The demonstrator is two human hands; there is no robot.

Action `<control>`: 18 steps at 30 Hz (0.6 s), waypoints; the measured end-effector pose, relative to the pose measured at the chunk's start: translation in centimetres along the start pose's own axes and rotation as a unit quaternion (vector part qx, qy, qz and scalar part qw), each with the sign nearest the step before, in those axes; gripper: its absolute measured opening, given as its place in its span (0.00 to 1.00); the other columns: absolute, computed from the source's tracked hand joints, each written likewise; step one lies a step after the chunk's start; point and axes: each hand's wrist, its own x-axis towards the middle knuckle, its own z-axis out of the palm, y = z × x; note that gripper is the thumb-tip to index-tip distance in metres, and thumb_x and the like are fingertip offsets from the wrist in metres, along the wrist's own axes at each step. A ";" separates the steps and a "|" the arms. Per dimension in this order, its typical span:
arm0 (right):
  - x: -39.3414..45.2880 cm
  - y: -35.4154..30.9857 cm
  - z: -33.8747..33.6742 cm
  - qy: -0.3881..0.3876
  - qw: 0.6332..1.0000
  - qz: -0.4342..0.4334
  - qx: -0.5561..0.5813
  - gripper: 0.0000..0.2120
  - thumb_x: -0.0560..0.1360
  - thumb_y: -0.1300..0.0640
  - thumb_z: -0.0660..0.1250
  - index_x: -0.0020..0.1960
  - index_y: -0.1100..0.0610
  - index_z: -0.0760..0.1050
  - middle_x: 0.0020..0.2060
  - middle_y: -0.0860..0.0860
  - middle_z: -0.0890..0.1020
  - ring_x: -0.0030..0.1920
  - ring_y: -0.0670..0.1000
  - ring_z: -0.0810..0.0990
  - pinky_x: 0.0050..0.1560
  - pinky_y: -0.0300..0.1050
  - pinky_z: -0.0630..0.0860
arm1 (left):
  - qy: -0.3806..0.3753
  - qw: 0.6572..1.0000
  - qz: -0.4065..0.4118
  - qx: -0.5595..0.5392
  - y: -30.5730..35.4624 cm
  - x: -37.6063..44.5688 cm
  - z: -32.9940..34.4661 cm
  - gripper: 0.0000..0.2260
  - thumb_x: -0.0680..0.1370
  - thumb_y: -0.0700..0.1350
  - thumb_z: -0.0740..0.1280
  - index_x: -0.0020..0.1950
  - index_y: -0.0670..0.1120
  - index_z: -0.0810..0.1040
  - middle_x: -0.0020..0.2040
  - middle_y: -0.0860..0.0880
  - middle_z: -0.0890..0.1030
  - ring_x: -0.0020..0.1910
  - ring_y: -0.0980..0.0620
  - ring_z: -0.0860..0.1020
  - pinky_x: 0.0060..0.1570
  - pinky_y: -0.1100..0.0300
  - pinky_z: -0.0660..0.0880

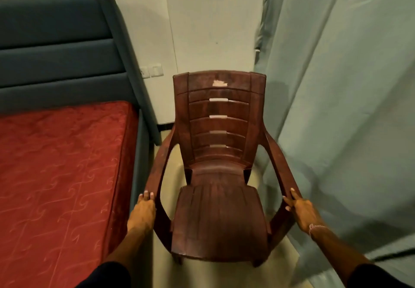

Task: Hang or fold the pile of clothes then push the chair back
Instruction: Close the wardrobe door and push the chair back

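A dark brown plastic armchair (219, 171) stands on the pale floor facing me, its back toward the white wall. Nothing lies on its seat. My left hand (143, 209) rests on the front of the chair's left armrest, fingers laid flat along it. My right hand (298, 209) grips the front of the right armrest, thumb on top and fingers curled round its edge. No clothes show anywhere in the view.
A bed with a red patterned mattress (60, 175) and a blue padded headboard (56, 47) fills the left side, close beside the chair. A pale green curtain (348, 108) hangs down the right side, brushing the chair's right arm. White wall sockets (152, 71) sit behind.
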 end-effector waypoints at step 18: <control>23.2 -8.5 -5.0 -0.035 0.969 -0.089 -0.229 0.39 0.81 0.65 0.59 0.82 0.55 0.37 0.76 0.57 0.28 0.77 0.72 0.35 0.78 0.62 0.46 | 0.043 0.998 -0.016 0.036 2.9 18.5 -4.7 0.26 0.83 0.34 0.52 0.81 0.40 0.50 0.81 0.44 0.55 0.79 0.48 0.57 0.73 0.55 0.62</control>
